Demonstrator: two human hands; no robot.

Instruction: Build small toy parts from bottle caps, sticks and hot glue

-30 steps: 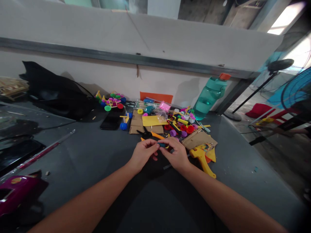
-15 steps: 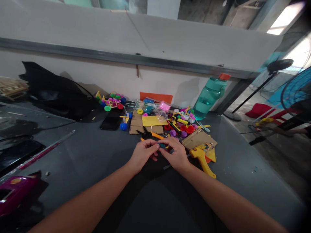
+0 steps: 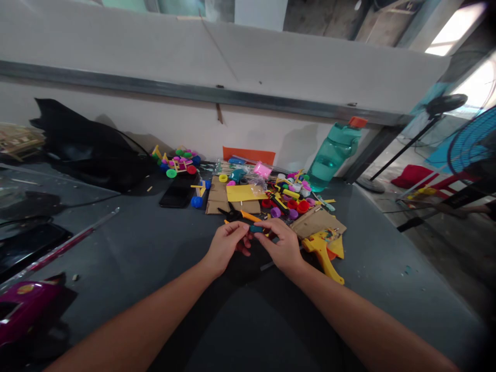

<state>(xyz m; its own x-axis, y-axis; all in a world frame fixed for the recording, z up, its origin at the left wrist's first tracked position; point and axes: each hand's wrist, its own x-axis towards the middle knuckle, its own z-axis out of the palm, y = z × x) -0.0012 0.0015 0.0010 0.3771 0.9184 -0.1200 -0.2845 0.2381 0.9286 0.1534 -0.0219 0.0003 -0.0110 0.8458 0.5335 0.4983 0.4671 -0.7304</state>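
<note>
As I watch from the head camera, the left hand (image 3: 227,247) and the right hand (image 3: 281,247) are both closed on a small teal piece (image 3: 256,228), pinching it between their fingertips just above the dark surface (image 3: 127,243). Orange-handled scissors (image 3: 236,213) lie just beyond the left hand, below a sheet of yellow paper (image 3: 246,192). Near the right hand sit a heap of colored bottle caps (image 3: 290,204), a cardboard scrap (image 3: 313,222) and a yellow plastic scraper (image 3: 321,256).
</note>
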